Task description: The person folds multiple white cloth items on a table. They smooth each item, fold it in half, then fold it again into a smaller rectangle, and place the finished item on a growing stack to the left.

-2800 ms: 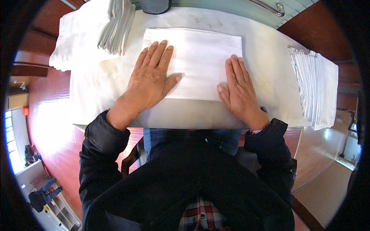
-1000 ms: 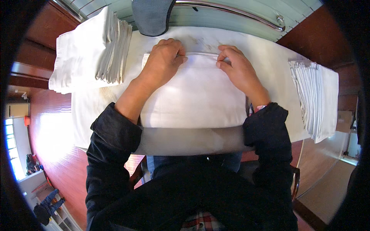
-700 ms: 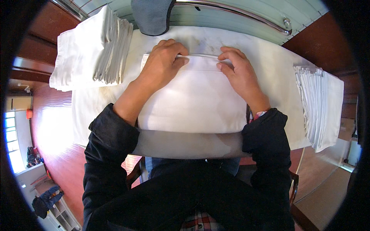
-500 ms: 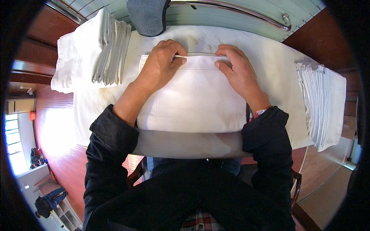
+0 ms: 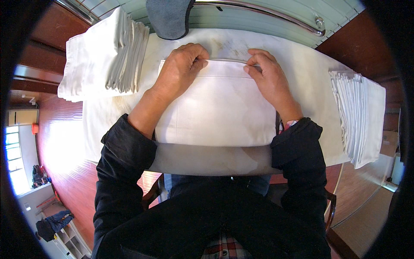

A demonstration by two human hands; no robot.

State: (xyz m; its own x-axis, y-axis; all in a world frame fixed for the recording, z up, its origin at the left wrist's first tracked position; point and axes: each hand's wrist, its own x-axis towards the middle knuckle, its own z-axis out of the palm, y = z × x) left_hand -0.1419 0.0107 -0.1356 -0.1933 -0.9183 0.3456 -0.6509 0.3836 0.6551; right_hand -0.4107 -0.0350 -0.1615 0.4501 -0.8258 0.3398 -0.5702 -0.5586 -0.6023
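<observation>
White light from a window (image 5: 16,159) spills over the reddish floor (image 5: 79,177) on the far left, and beyond it I can see another person (image 5: 55,222) in dark clothes near a pale shelf unit (image 5: 73,241). Closer in, a tall stack of folded white fabric (image 5: 101,56) leans at the left end of the white worktop (image 5: 306,90). Right of that stack, a grey pad (image 5: 170,19) rests by the far edge. Next comes the left hand (image 5: 183,67), its fingers closed on the far edge of a folded white cloth (image 5: 220,108). That cloth lies flat between the wrists, in the middle of the worktop, near its front edge. Behind runs a shiny metal rail (image 5: 263,14). The right hand (image 5: 269,73) curls at the cloth's far right corner, thumb and forefinger parted around the edge; whether they pinch it I can't tell. Furthest right sits a second white stack (image 5: 360,116), its folds facing inward.
</observation>
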